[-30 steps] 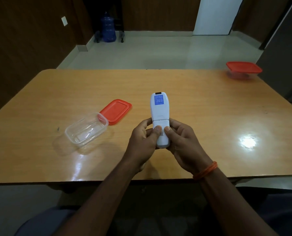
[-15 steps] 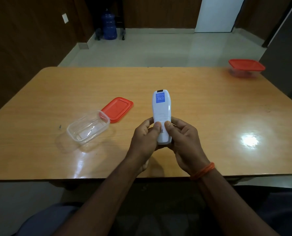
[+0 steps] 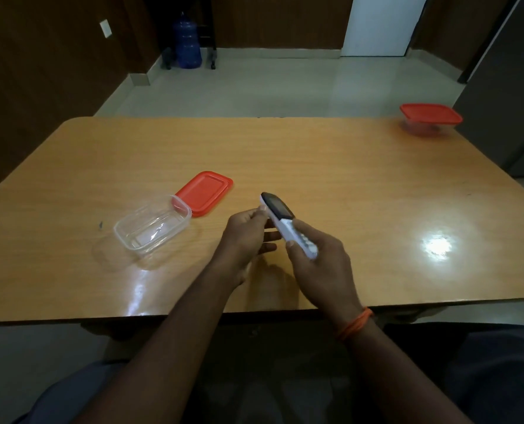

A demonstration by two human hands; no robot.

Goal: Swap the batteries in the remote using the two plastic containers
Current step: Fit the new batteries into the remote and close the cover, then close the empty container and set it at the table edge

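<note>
The white remote [image 3: 279,216] is tilted above the table, its dark display side up and its top pointing away to the left. My right hand [image 3: 320,266] grips its lower half. My left hand [image 3: 245,237] pinches the remote's left edge near the display with thumb and forefinger, the other fingers stretched out beneath it. An open clear plastic container [image 3: 152,228] stands to the left, with its red lid [image 3: 205,192] lying flat beside it. A second container with a red lid on [image 3: 430,118] sits at the far right corner. No batteries are visible.
The wooden table [image 3: 346,179] has its front edge just below my wrists. A bright light glare lies on the right part of the tabletop. A blue water jug [image 3: 188,50] stands on the floor by the far wall.
The remote has been turned over from back side up to display side up and swung left. My right hand now holds its lower part alone; my left hand has moved to its upper edge.
</note>
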